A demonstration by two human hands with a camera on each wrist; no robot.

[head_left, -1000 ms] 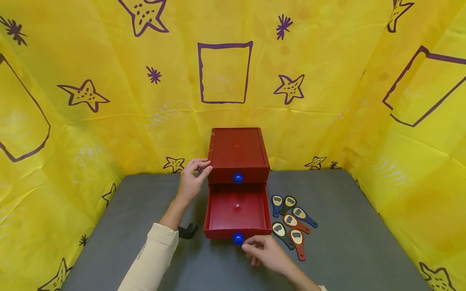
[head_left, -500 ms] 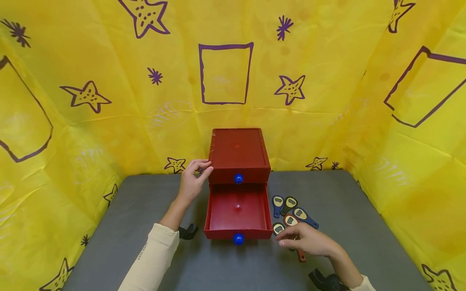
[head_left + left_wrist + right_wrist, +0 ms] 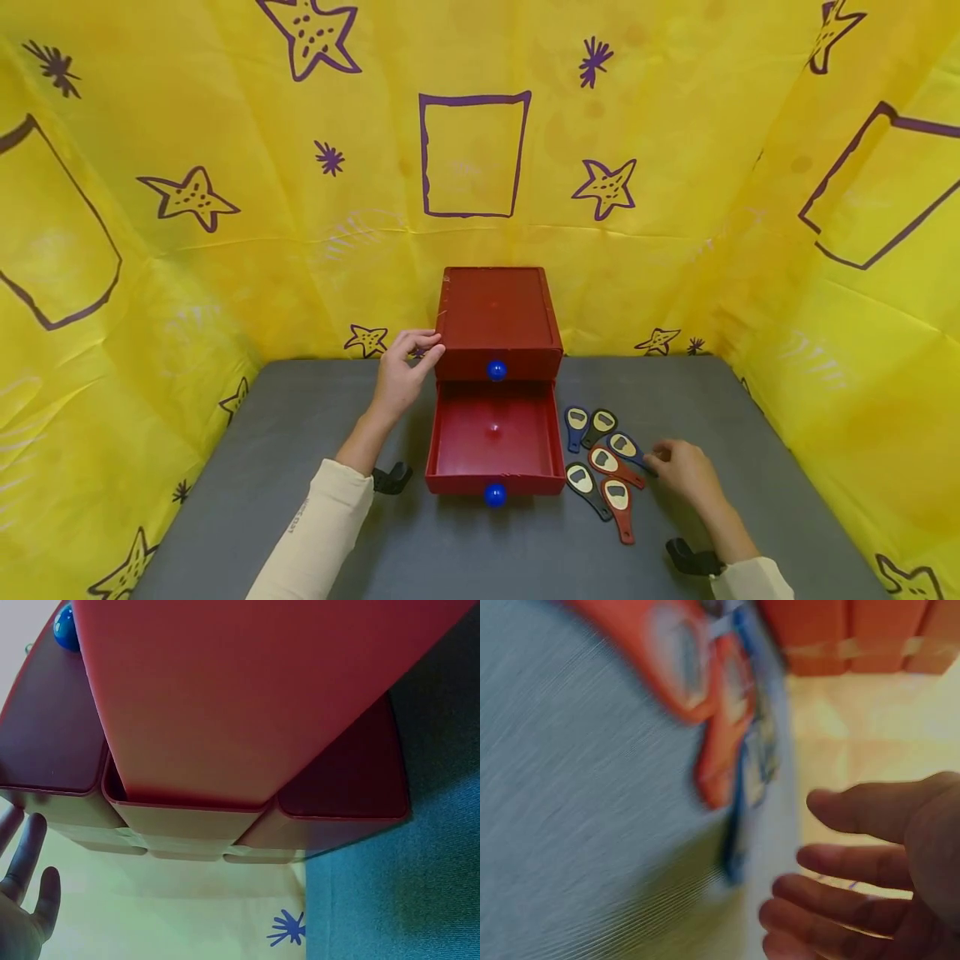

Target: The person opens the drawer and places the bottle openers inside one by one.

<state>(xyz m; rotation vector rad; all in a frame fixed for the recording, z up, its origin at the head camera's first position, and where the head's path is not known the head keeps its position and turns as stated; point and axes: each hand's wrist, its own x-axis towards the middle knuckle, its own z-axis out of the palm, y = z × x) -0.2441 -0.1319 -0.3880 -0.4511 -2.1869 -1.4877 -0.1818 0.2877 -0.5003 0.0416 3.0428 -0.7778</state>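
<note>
A red two-drawer cabinet stands at the back of the table, its lower drawer pulled out with nothing visible inside. Fingertips of my left hand touch the cabinet's upper left side. My right hand is at the handle end of a blue bottle opener; in the right wrist view its fingers are spread and apart from the opener. Around that opener lie another blue opener, dark openers and red openers, all flat beside the drawer.
A blue knob sticks out from the lower drawer's front, and a second blue knob from the upper drawer. Yellow patterned cloth walls the grey table at the back and sides. Dark wrist straps show on both arms.
The right hand has left the lower drawer's knob and moved right, past the openers to the far blue one's handle. The left hand has stayed on the cabinet.
</note>
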